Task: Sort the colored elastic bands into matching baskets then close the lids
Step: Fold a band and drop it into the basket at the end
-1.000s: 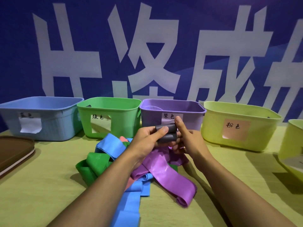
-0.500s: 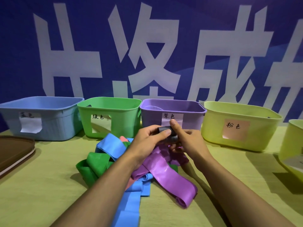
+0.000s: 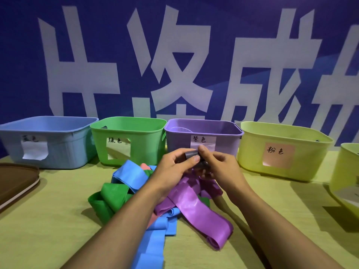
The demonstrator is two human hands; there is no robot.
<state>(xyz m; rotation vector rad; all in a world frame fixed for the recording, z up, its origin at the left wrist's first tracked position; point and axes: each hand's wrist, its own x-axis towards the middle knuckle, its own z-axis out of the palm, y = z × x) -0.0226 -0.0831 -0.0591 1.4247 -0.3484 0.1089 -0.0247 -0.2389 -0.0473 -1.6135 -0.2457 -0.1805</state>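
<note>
A dark grey elastic band (image 3: 192, 154), folded into a small wad, sits at the centre of the frame, held up above the bench (image 3: 48, 220) just in front of the purple basket (image 3: 204, 136). Both hands are clamped on it: the left hand (image 3: 174, 167) has thumb and fingers curled round its left end, and the right hand (image 3: 221, 166) pinches its right side, thumb on top, so the two hands meet around the band.

Directly beneath the hands lies the heap of loose bands on the bench. A purple band (image 3: 194, 206) runs from under the hands toward the lower right of centre. A blue band (image 3: 130, 175) loops at the heap's upper left and another length of blue (image 3: 151, 247) trails to the bottom edge. A green band (image 3: 108, 199) is bunched at the left of the heap, and a bit of pink band (image 3: 145, 166) shows at the top, just beside the left hand.

Behind the heap a row of open baskets stands across the middle of the frame: blue basket (image 3: 58, 131) at left, green basket (image 3: 136, 133), the purple one, then a yellow-green basket (image 3: 303, 152) with a pink label. Another yellow-green basket (image 3: 347, 171) is cut off at the right edge. A brown lid (image 3: 15, 181) lies at the left edge.
</note>
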